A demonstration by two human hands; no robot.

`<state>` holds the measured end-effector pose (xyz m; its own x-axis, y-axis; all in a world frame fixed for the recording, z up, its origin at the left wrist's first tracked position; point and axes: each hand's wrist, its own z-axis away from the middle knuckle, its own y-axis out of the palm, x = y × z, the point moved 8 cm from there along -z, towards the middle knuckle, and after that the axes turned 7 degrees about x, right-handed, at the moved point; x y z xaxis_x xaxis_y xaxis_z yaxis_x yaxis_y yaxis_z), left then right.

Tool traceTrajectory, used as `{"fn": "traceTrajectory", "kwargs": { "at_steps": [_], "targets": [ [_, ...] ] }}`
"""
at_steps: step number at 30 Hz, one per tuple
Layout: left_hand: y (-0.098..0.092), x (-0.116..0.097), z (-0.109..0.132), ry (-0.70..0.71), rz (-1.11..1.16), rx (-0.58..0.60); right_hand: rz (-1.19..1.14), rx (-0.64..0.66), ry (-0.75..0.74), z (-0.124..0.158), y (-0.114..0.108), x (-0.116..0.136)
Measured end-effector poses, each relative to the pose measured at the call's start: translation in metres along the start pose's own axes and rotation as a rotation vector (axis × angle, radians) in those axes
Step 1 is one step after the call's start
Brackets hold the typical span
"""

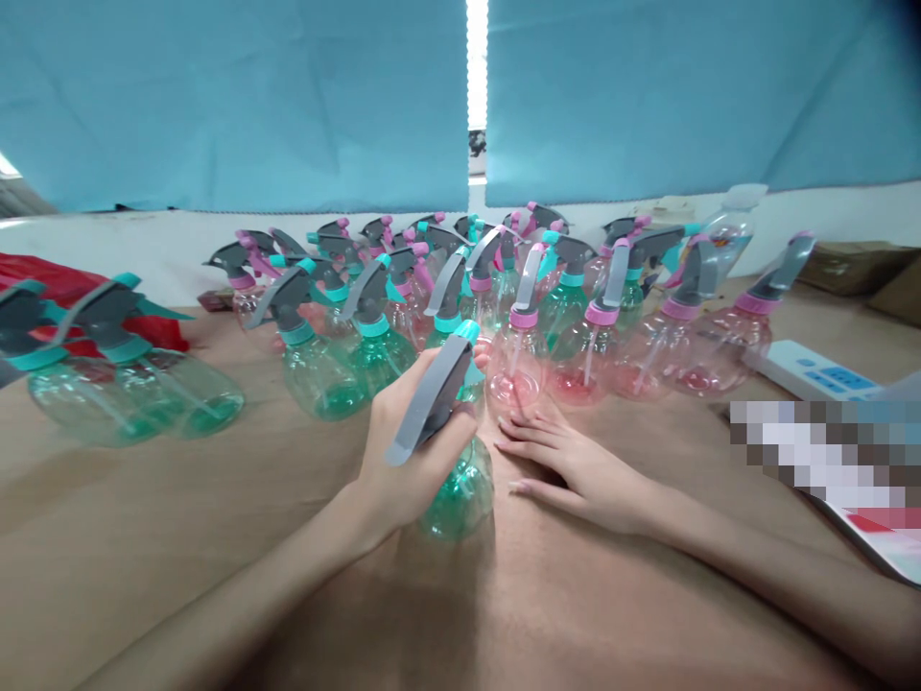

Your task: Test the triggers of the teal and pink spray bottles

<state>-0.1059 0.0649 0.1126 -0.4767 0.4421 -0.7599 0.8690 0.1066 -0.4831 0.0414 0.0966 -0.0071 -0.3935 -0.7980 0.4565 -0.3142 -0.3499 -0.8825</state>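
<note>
My left hand is wrapped round the neck of a green spray bottle, just under its grey trigger head with a teal nozzle. The bottle is upright, low over the table or on it; I cannot tell which. Lying flat on the tabletop to its right is my right hand, fingers stretched out and holding nothing. Its fingertips are close to the base of a pink spray bottle. Another green spray bottle stands beyond my left hand.
Several green and pink spray bottles crowd the back of the table. Two green spray bottles stand at the left, before red plastic. A clear water bottle, cardboard boxes and a partly blurred flat item are at the right.
</note>
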Motion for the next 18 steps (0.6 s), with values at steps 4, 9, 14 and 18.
{"fn": "traceTrajectory", "kwargs": {
  "at_steps": [4, 9, 14, 18],
  "targets": [
    [-0.0002, 0.0001, 0.0007, 0.005, 0.01, 0.003, 0.001, -0.006, -0.005, 0.0001, -0.0005, 0.0002],
    [-0.0012, -0.0001, 0.0016, -0.002, 0.008, 0.011, 0.018, 0.008, 0.003, -0.0002, -0.0002, 0.0006],
    [-0.0011, -0.0001, 0.0017, 0.001, 0.003, 0.008, 0.009, 0.005, 0.0, -0.0003, -0.001, 0.0016],
    [-0.0006, -0.0007, 0.0005, 0.01, 0.006, 0.007, 0.007, 0.008, 0.003, -0.0001, -0.0005, 0.0013]
  ]
}}
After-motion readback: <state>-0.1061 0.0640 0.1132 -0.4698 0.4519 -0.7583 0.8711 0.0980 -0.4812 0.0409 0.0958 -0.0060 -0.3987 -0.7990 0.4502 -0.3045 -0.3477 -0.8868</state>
